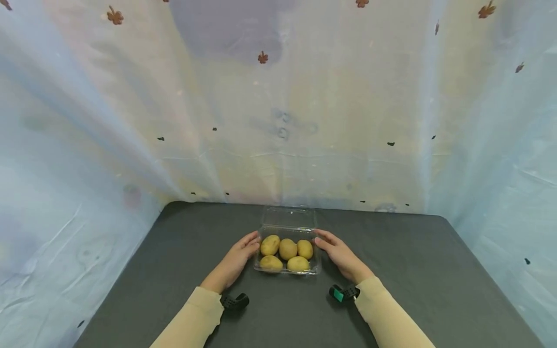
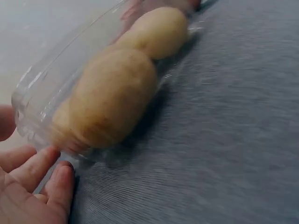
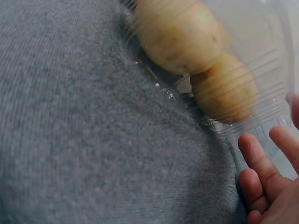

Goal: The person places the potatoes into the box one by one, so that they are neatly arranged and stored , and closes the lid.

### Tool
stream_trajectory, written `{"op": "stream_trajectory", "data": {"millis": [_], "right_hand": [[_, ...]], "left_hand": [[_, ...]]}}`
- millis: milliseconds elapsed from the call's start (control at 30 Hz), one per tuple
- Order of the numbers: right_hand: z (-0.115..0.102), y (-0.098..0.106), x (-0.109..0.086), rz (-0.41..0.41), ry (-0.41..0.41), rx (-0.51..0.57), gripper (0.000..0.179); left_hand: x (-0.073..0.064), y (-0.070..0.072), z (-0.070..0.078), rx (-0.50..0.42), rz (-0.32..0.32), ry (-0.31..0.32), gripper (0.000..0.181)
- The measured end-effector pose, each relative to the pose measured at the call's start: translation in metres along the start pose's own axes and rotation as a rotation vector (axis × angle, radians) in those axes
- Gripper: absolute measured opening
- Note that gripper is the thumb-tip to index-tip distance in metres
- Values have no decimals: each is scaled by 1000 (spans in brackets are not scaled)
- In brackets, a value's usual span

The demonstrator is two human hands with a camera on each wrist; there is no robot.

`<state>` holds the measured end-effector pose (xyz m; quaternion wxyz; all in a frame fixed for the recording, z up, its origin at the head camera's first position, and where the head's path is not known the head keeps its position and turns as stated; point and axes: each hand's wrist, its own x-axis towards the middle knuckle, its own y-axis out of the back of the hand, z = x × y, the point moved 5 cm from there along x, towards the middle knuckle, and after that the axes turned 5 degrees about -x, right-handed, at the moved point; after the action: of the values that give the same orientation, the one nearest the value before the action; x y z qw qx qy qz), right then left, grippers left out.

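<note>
A clear plastic clamshell box (image 1: 287,272) holds several yellow potatoes (image 1: 288,249), its hinged lid (image 1: 289,217) tipped up and back. My left hand (image 1: 233,262) is at the box's left side, with fairly straight fingers along the wall. In the left wrist view its fingertips (image 2: 56,151) reach the lower edge of the box. At the opposite side is my right hand (image 1: 344,256), index finger extended and thumb overlapping the rim. The right wrist view has its relaxed fingers (image 3: 254,151) close by the ribbed wall, potatoes showing through.
The box is on a dark grey tabletop (image 1: 196,241). Pale patterned sheeting (image 1: 348,106) hangs behind the table's far edge and along both sides. Each wrist wears a black band (image 1: 235,302), and the right band carries a green patch (image 1: 338,295).
</note>
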<state>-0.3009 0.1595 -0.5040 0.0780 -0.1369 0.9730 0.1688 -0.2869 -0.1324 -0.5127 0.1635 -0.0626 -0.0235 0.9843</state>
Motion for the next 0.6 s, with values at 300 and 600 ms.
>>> {"op": "stream_trajectory", "data": {"millis": [300, 600], "right_hand": [[-4, -1, 1, -8, 2, -27, 51], [-1, -1, 4, -30, 1, 4, 53]], "left_hand": [[18, 3, 4, -103, -33, 23, 54], [18, -3, -1, -69, -77, 32, 51]]}}
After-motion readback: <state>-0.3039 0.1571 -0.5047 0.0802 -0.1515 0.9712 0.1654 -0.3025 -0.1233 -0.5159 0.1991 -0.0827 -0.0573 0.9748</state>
